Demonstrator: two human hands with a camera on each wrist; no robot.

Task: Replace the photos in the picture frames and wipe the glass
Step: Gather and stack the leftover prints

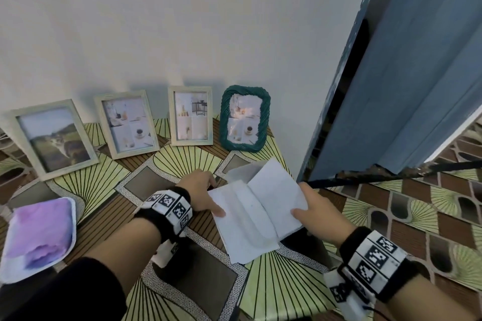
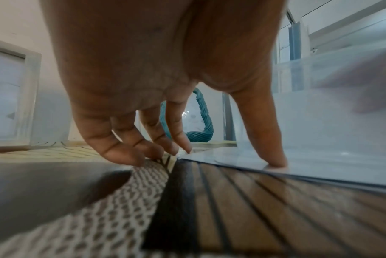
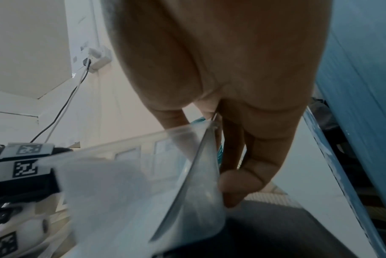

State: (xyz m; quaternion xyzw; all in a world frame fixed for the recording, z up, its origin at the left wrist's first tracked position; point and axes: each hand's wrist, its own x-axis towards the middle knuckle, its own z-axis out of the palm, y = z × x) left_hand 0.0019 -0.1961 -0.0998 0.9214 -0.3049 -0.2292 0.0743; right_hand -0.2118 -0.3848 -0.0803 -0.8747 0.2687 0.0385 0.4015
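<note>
A stack of white photo sheets (image 1: 255, 216) lies blank side up on the patterned surface. My left hand (image 1: 206, 195) presses its thumb flat on the stack's left edge, and its fingertips (image 2: 138, 160) touch the surface beside the stack's corner (image 2: 319, 139). My right hand (image 1: 305, 206) pinches the top sheets (image 3: 132, 192) at their right edge, thumb above and fingers below, bending them upward. Against the wall lean three pale frames (image 1: 54, 138) (image 1: 127, 125) (image 1: 191, 116) and a teal rope-pattern frame (image 1: 245, 118) (image 2: 200, 111), each holding a photo.
A purple and white cloth (image 1: 39, 237) lies at the left near my left arm. A blue door (image 1: 404, 86) (image 3: 364, 87) stands close on the right. A dark cable (image 1: 391, 174) runs across the floor from its foot. A white wall rises behind the frames.
</note>
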